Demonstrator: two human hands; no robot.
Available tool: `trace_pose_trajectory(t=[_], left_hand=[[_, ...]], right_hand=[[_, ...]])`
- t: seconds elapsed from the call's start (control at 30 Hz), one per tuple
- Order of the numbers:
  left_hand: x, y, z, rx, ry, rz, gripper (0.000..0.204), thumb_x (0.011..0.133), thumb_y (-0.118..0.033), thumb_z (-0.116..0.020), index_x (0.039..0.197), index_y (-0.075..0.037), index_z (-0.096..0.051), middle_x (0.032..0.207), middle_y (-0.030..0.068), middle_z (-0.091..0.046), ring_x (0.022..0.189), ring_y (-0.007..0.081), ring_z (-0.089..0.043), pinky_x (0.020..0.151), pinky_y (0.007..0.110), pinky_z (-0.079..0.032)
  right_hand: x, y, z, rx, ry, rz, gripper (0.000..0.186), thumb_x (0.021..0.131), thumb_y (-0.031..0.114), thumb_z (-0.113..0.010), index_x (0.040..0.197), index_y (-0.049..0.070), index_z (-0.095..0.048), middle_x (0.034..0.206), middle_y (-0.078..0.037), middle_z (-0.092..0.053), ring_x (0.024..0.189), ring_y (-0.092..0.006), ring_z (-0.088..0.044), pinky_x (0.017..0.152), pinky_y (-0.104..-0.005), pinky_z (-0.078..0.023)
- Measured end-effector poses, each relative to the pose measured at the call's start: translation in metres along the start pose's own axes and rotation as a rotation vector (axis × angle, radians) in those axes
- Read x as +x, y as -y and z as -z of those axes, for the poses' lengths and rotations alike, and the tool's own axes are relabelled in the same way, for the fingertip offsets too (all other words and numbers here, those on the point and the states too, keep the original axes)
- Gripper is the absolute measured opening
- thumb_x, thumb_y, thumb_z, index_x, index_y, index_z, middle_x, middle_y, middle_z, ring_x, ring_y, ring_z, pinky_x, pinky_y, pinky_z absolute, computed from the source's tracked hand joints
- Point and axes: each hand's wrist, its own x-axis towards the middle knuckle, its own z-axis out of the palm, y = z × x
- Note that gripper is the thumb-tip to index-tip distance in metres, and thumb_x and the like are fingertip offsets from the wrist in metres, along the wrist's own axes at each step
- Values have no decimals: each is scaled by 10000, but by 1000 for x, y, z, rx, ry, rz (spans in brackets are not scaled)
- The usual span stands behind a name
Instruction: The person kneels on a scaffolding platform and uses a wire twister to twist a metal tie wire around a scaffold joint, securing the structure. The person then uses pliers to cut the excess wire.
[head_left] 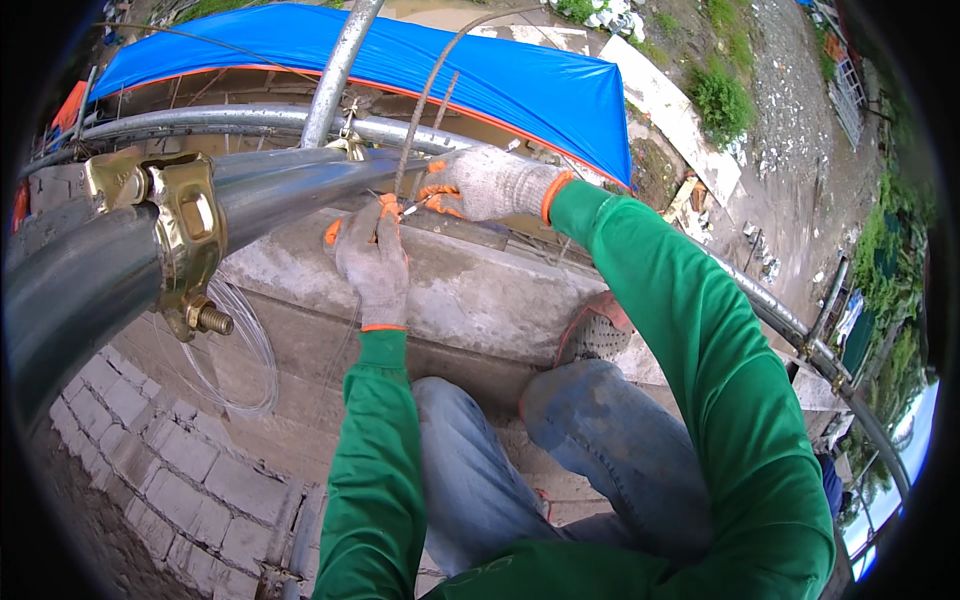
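Observation:
Both my hands wear grey knit gloves with orange fingertips and meet beside a thin, rusty steel bar point(428, 95). My left hand point(372, 262) is closed, its thumb and fingers pinched together at the bar's lower end. Just to the right, my right hand point(490, 185) is curled closed around a thin object; a small pale tip pokes out toward the left hand, but its kind is unclear. Against the fingers passes a grey steel scaffold pipe point(290, 190). A brass-coloured scaffold clamp point(188, 225) with a bolt grips the pipe at left.
A loose coil of thin wire point(262, 350) hangs below the clamp. Beyond the pipes stretches a blue tarp point(420, 70). My knees are by a concrete ledge point(480, 300); block paving point(180, 480) lies lower left. Another scaffold pipe point(760, 300) runs along the right.

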Motion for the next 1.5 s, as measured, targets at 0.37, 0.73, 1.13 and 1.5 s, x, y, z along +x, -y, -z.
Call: trace_pose_trajectory(t=[0.37, 0.73, 1.13, 1.5], left_hand=[[1, 10, -4, -29, 29, 58, 246, 976, -13, -618, 1198, 71, -683, 950, 59, -632, 807, 82, -610, 641, 212, -501], [-1, 0, -13, -194, -28, 76, 237, 961, 26, -612, 1176, 79, -697, 976, 37, -578, 791, 94, -596, 650, 206, -503], [-3, 5, 2, 279, 75, -200, 396, 861, 49, -584, 1241, 31, -694, 884, 59, -609, 725, 128, -562, 606, 254, -436], [0, 4, 3, 366, 70, -301, 628, 730, 63, -596, 1358, 39, -591, 1068, 174, -693, 915, 255, -674, 803, 344, -533]], right_hand=[[20, 4, 25, 128, 271, -96, 536, 1012, 584, -505, 972, 81, -688, 881, -132, -705, 863, -304, -683, 755, -456, -524], [22, -15, 1, 267, 116, -26, 490, 1010, 575, -527, 1098, 137, -728, 907, -96, -715, 857, -295, -670, 792, -443, -526], [54, -23, 15, 619, 666, -106, 471, 997, 518, -534, 868, 112, -737, 606, 12, -508, 521, -109, -462, 448, -305, -346], [2, 1, -39, 1182, 122, -355, 151, 987, 195, -563, 1046, 94, -657, 766, -19, -623, 548, -100, -541, 412, -267, -370]])
